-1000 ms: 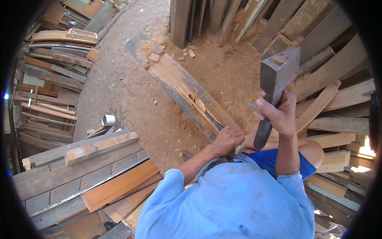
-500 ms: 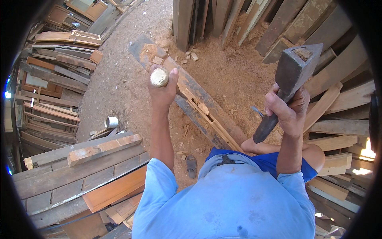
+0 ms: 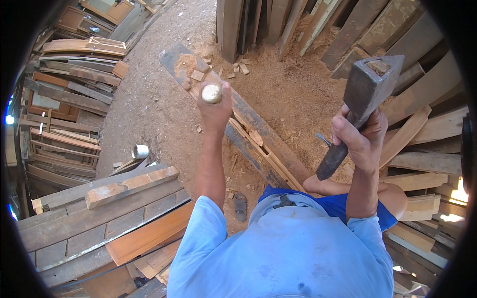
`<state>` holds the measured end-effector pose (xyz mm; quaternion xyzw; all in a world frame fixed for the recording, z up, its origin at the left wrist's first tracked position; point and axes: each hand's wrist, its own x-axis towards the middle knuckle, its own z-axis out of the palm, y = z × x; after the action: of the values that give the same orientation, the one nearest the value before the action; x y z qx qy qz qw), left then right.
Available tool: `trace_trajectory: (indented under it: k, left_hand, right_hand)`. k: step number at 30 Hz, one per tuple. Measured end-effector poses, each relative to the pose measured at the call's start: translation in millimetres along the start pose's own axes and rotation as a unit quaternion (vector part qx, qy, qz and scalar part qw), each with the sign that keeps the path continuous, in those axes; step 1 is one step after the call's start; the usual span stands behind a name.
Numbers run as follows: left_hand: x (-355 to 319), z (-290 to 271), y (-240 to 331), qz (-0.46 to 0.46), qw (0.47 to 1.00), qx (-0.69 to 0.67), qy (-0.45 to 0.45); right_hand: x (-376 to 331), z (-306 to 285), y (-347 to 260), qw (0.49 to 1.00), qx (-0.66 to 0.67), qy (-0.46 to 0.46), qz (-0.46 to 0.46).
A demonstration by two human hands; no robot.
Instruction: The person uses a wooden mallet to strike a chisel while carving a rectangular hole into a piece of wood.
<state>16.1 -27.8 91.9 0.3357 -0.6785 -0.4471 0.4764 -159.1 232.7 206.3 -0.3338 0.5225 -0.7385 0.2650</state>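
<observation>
My left hand (image 3: pixel 214 115) is wrapped round an upright chisel (image 3: pixel 211 93), seen from above; its round pale butt shows and its blade is hidden below the fist. The hand is over a narrow wooden strip (image 3: pixel 285 170) with a slot cut in it and a loose splinter (image 3: pixel 255 137) on it. The strip lies along a worn plank (image 3: pixel 278 142). To the right, my right hand (image 3: pixel 360 136) is closed round the handle of a mallet (image 3: pixel 370 84), its dark block head held up, well apart from the chisel.
Sawdust and small wood offcuts (image 3: pixel 198 75) lie on the plank's far end and the ground. Upright boards (image 3: pixel 278 22) stand at the back and right. Stacked timber (image 3: pixel 129 186) and a white cup (image 3: pixel 140 151) are on the left. A sandal (image 3: pixel 240 207) lies near my lap. A small blue-handled tool (image 3: pixel 323 138) shows by the mallet handle.
My left hand has shifted a little to the right with the chisel, closer over the wooden strip. My right hand and the mallet have hardly moved.
</observation>
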Motion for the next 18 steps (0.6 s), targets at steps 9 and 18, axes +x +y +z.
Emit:
trace_trajectory:
  k: [9, 18]
  left_hand:
    - [-80, 28, 11, 0.157, 0.957, 0.16, -0.184]
    - [-56, 13, -2, 0.016, 0.996, 0.066, -0.062]
  right_hand:
    - [11, 22, 47, 0.932, -0.229, -0.012, -0.28]
    - [43, 48, 11, 0.94, -0.321, -0.075, -0.092]
